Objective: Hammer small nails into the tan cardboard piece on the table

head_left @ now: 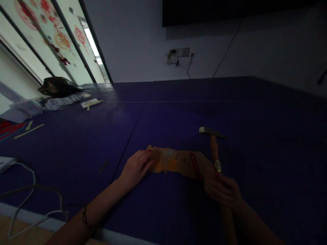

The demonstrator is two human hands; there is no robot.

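Hammer (214,148) first: how is it held?

By the right hand (222,189), its grip closed around the wooden handle. The head points away from the person, above the fist, and the butt runs out of the bottom of the view.

And that arm?

It comes up from the lower right corner, slanting leftward, so dark that the separate fingers are hard to make out.

Where is the ragged brown strip (178,161)?

Lying crosswise on the purple-blue desk (166,126), between the two hands. Its right end goes out of sight at the right hand; I can't tell whether they touch. There are dark marks and a reddish band on it, too dim to read, and I can't name its material.

What about the left hand (136,166)?

Back upward, fingers bent over the strip's left end, forearm rising from the bottom left with a bracelet (85,217) at the wrist. The fingertips are partly hidden, so I can't tell whether that grip pinches the strip or merely rests there.

Anything near it?

Thin dark slivers (103,166) to its left, too small to identify.
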